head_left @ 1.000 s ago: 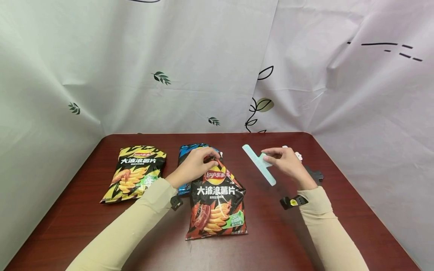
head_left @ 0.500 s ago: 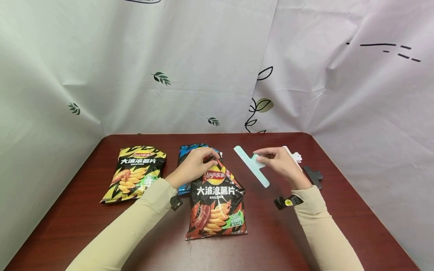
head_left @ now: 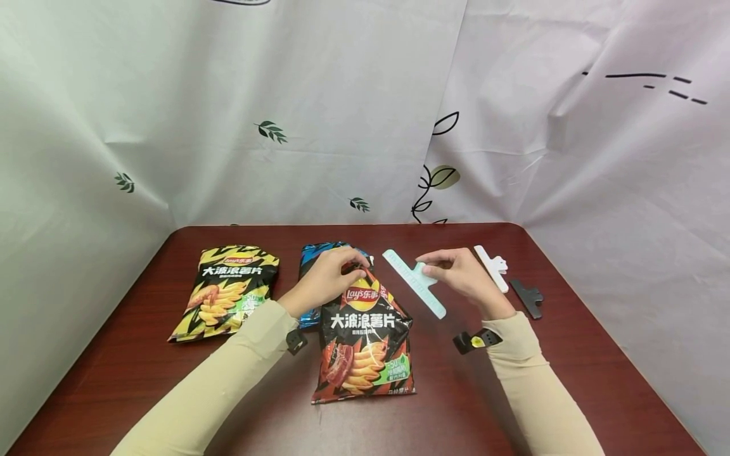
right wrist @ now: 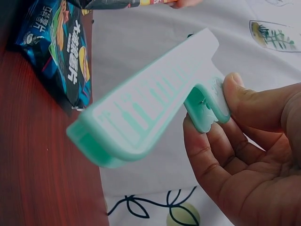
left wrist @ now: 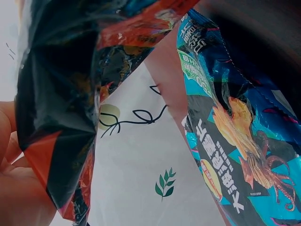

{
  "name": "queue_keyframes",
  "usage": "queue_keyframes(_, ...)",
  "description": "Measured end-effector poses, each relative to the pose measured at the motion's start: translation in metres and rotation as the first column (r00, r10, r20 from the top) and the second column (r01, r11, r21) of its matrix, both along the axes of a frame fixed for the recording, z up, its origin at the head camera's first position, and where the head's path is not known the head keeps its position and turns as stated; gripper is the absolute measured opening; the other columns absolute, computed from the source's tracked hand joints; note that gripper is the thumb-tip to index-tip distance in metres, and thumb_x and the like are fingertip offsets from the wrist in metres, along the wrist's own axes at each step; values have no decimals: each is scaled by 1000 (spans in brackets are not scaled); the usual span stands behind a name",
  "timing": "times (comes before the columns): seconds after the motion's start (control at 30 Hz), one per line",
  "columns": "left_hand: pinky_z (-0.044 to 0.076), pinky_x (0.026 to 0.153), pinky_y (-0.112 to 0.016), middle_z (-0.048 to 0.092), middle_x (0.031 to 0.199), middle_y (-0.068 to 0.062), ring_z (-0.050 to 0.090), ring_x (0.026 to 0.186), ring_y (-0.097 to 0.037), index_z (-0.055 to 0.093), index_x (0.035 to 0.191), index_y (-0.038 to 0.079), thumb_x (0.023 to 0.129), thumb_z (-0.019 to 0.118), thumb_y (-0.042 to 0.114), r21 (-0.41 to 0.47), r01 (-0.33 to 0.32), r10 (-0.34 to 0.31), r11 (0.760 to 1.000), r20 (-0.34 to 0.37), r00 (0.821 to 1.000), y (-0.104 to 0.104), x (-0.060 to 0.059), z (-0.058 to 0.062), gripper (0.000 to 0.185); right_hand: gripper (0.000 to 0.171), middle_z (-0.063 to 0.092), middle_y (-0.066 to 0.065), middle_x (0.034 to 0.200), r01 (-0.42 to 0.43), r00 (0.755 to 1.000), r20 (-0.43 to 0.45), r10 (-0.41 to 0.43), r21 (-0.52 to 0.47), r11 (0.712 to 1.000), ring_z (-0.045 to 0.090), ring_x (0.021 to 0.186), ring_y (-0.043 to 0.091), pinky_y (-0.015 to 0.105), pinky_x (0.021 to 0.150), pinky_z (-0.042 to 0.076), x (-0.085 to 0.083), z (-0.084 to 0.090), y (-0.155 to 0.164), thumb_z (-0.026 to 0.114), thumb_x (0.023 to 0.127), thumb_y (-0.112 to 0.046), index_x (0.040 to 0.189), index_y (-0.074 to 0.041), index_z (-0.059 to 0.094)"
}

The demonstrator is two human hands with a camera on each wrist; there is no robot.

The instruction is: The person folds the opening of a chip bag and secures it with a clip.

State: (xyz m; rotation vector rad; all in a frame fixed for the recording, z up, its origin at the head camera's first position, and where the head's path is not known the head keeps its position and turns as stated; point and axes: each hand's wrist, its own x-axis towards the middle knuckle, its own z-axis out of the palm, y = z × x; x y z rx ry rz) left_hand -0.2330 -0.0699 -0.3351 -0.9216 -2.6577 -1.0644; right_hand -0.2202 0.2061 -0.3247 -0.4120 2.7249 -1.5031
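Table [head_left: 142,354], dark red wood, backed by white leaf-print cloth [head_left: 319,126]. All positions referenced to the red chip bag.

Red chip bag [head_left: 365,342]: centre of table, lower end lying on the surface, top raised and gathered.

Yellow chip bag [head_left: 228,291]: flat, well to the left of the red bag, apart from it.

Blue chip bag [head_left: 317,256]: behind the red bag's upper left, partly covered by it and by the left hand.

Left hand [head_left: 326,278]: fingers curled, pinching the red bag's gathered top.

Right hand [head_left: 463,275]: just right of the red bag's top, thumb and fingers gripping the handle tabs of the green bag clip [head_left: 414,283], held off the table; its long bar points toward the red bag's top, not touching it.

White clip [head_left: 492,267] and black clip [head_left: 527,297]: on the table, far right of the red bag, beyond the right hand.
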Motion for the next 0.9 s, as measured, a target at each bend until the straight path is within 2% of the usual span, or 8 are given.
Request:
queue_keyframes(0.13,51,83,-37,66,108,-2,60,101,-19,69,103,15,91,66,16,7,3,-3,1000,-8,1000,-1,0,0,12,26,71,19,97,-12,1000,-7,12,-13,1000,62,73,13,22,64,50,0,-1,-4,68,88,-6,112,5,69)
queue_keyframes(0.37,52,88,-39,65,110,-4,61,104,-20,66,107,12,91,66,15,28,1,-2,1000,41,999,-1,1,1,16,26,71,18,101,-27,1000,9,27,-5,1000,64,76,13,25,67,52,0,-4,-9,67,89,-6,113,2,69)
queue_keyframes(0.5,52,88,-39,65,108,-4,60,103,-20,66,106,13,92,65,15,33,-2,1,999,43,999,-1,1,1,14,25,71,18,102,-32,999,16,32,-16,999,64,76,12,24,68,52,0,-5,-11,67,89,-6,112,2,70)
queue_keyframes(0.9,51,90,-40,65,108,-4,60,104,-21,64,107,12,93,64,16,37,2,-4,999,43,999,-1,2,1,15,25,71,20,92,-51,999,11,51,-38,998,63,71,11,22,64,51,-1,-9,-19,66,88,-2,110,8,68)
